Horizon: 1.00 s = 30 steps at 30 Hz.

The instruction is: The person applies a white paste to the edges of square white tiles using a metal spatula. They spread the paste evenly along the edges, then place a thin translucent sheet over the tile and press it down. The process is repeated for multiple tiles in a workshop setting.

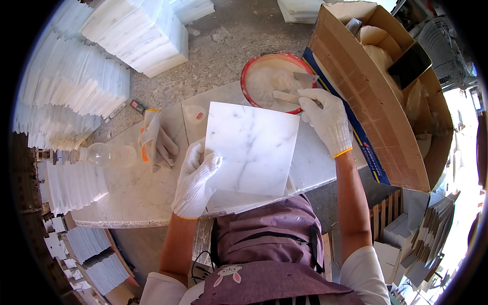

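Observation:
A square white marble tile (251, 147) with grey veins is tilted up over the worktop. My left hand (195, 175), in a white knit glove, grips its left edge, thumb across the face. My right hand (325, 114), gloved alike, is at the near right rim of a red-edged round bowl (245, 91) with whitish paste (267, 84) inside. Its curled fingertips meet the end of a pale flat strip-like tool (285, 96) lying over the paste. A metal scraper blade (305, 77) rests at the bowl's right side; whether it joins anything under my fingers is hidden.
A large cardboard box (361, 86) stands right of the bowl, with a dark phone-like slab (409, 66) on it. Used gloves (160, 142) and a clear plastic bottle (112, 154) lie on the stone worktop (132, 195). Stacks of white tiles (76, 76) rise at left.

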Tool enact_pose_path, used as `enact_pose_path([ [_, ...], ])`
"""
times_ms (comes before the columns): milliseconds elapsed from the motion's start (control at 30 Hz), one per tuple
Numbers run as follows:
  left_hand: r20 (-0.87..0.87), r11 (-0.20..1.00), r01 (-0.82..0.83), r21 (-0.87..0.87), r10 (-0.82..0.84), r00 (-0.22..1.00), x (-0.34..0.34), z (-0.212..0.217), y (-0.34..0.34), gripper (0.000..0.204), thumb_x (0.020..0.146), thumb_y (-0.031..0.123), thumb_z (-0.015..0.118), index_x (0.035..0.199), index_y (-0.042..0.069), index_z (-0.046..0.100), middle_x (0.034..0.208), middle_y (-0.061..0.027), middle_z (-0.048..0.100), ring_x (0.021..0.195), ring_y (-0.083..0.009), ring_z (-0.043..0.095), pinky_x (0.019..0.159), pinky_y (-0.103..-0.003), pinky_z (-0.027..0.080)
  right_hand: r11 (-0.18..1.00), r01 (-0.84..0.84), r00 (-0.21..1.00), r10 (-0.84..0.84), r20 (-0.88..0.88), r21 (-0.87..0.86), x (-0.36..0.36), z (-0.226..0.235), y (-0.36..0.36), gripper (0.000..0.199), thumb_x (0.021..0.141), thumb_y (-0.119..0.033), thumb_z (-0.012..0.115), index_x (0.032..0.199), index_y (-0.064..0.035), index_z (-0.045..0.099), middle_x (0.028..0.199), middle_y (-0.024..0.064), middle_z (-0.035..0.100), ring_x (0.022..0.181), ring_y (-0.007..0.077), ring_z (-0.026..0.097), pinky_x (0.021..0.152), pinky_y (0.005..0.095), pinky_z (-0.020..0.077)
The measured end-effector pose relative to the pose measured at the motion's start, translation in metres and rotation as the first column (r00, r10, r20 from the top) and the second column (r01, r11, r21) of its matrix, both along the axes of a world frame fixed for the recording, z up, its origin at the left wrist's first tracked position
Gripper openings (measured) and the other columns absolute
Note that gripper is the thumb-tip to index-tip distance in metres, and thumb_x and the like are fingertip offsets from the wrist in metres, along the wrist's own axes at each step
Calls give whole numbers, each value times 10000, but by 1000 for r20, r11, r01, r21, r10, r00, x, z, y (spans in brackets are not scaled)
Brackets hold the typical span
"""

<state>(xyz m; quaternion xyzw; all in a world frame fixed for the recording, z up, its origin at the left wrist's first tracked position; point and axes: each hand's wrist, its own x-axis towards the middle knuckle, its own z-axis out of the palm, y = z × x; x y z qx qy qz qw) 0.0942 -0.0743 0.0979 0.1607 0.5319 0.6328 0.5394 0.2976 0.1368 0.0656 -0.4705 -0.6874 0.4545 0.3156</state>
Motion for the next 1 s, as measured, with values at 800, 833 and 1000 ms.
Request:
enact_pose_path([
  [800, 1, 999, 4, -35, -4, 1000, -3, -1, -1, 471, 936, 127, 676, 1343, 8, 471, 1203, -82, 593, 1094, -142, 586, 935, -305, 499, 959, -101, 970, 36, -239, -265, 4, 48, -36, 259, 939, -118, 672, 1168, 0, 702, 929, 37, 706, 734, 41, 615, 607, 182, 506],
  [833, 5, 1000, 3, -29, -3, 1000, -3, -1, -1, 472, 936, 127, 675, 1345, 7, 470, 1202, -81, 594, 1090, -141, 587, 931, -304, 501, 961, -100, 970, 37, -239, -257, 2, 49, -37, 254, 938, -109, 673, 1166, -1, 702, 945, 37, 706, 749, 45, 621, 610, 185, 513],
  [1000, 13, 1000, 2, -14, -2, 1000, -2, -1, 0, 473, 940, 128, 672, 1351, 8, 471, 1190, -73, 594, 1065, -129, 590, 915, -291, 503, 973, -93, 974, 45, -224, -210, -3, 49, -41, 239, 937, -95, 678, 1157, -4, 703, 1018, 50, 711, 797, 62, 646, 617, 201, 545],
])
